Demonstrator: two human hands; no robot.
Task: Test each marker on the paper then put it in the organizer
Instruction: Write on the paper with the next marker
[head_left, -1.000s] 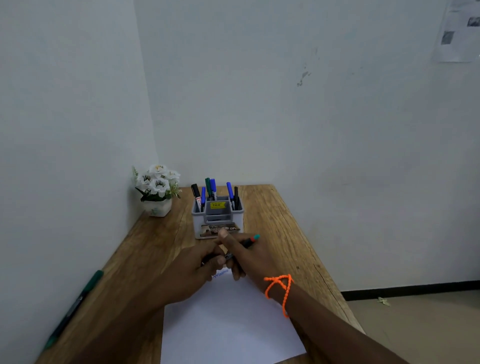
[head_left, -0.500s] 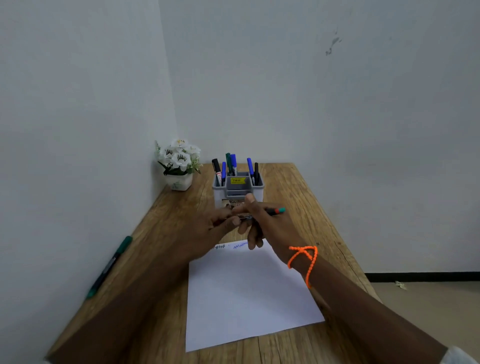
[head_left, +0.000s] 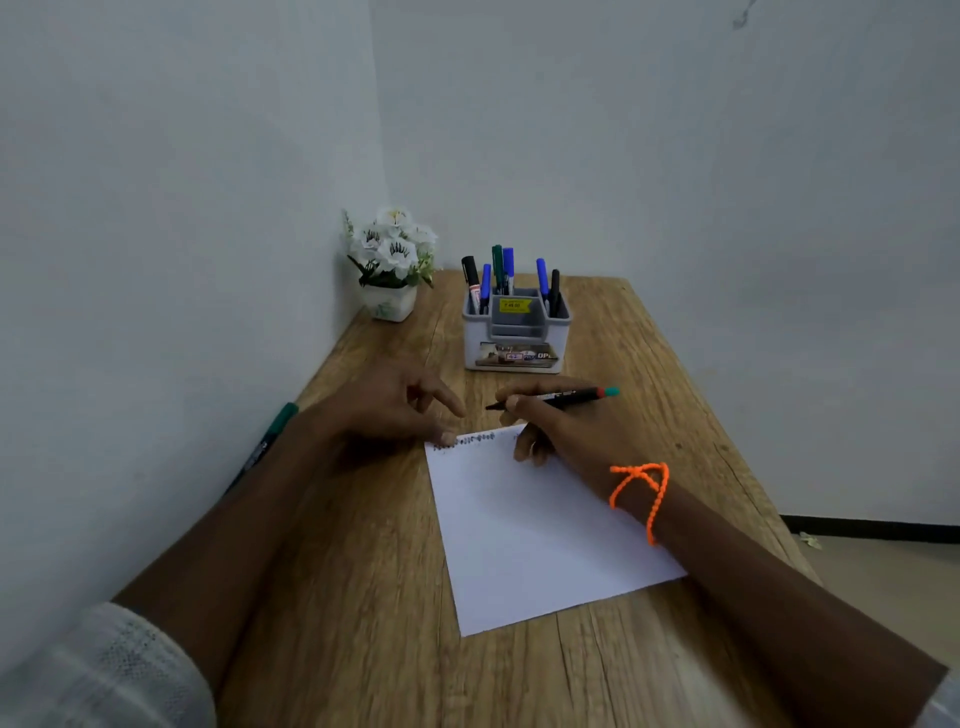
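My right hand grips a black marker with a teal end, its tip pointing left just above the far edge of the white paper. Coloured scribbles run along that edge. My left hand hovers at the paper's far left corner with fingers loosely spread, thumb by the corner, holding nothing I can see. The grey organizer stands beyond the hands with several markers upright in it. A green marker lies at the table's left edge by the wall, partly hidden by my left forearm.
A small white pot of white flowers sits in the far left corner. The wooden table meets walls on the left and at the back; its right edge drops to the floor.
My two hands were together on the marker; now the left hand has let go and moved left. The right hand keeps the marker. The view has tilted down.
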